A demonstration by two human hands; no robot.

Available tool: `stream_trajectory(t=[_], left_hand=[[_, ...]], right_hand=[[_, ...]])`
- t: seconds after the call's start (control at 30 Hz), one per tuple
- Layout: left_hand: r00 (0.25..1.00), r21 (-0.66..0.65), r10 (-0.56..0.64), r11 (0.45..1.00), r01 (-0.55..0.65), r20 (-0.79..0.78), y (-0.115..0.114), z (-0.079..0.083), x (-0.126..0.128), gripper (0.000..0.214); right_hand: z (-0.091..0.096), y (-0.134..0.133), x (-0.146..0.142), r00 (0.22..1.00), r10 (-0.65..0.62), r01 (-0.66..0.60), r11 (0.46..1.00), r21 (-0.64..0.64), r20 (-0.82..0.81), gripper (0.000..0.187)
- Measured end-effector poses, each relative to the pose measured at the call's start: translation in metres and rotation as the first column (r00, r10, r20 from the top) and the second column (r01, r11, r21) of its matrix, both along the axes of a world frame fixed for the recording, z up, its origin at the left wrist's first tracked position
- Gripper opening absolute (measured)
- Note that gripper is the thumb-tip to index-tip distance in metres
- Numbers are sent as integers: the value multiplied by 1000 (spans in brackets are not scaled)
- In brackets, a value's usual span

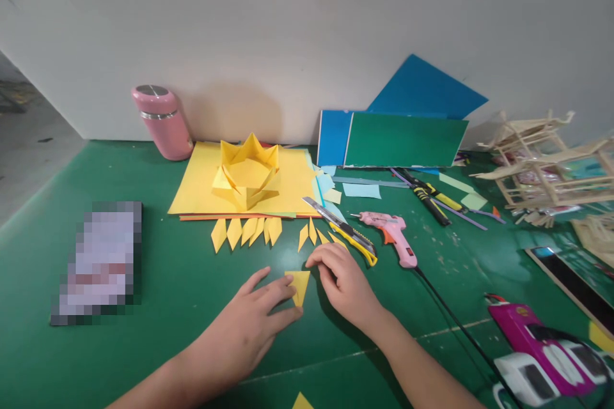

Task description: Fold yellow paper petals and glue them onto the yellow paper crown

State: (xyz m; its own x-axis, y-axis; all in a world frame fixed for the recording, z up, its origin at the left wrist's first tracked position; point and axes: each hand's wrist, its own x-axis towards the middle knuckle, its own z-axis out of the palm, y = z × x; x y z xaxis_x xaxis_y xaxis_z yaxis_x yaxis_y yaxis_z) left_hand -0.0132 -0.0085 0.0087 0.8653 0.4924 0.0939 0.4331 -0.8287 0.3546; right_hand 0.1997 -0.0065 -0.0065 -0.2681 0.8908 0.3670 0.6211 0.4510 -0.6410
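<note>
A small folded yellow paper piece lies on the green table in front of me, its point toward me. My left hand has its fingertips and thumb on the left side of this piece, with the other fingers spread. My right hand is bent beside the piece's upper right corner; its index fingertip and thumb are apart, and nothing shows between them. Beyond my hands lies a row of folded yellow paper petals. A yellow utility knife rests with its blade out near my right hand.
A yellow folded paper ring sits on yellow sheets. Around the table are a pink flask, pink glue gun, pliers, paper scraps, blue and green boards, a wooden stick model and a blurred-out flat object.
</note>
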Motion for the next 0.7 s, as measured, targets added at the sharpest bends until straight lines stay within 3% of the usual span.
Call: stream_trajectory(t=[0.2,0.37,0.5,0.7], left_hand=[[1000,-16,17,1000,-17,22,-1,-3,1,48],[1000,26,20,999,-20,12,-4,-14,-1,56],[999,63,42,997,-42,-5,-8,-21,-2,62],[999,72,48,996,-47,-12,-12,-22,1,58]], right_hand=[[3,-2,-1,997,-45,42,998,52,58,22],[8,-4,-3,992,-32,37,999,-38,120,8],[9,-5,-2,988,-2,20,993,-118,156,10],[6,-5,-4,995,0,10,995,-103,103,13]])
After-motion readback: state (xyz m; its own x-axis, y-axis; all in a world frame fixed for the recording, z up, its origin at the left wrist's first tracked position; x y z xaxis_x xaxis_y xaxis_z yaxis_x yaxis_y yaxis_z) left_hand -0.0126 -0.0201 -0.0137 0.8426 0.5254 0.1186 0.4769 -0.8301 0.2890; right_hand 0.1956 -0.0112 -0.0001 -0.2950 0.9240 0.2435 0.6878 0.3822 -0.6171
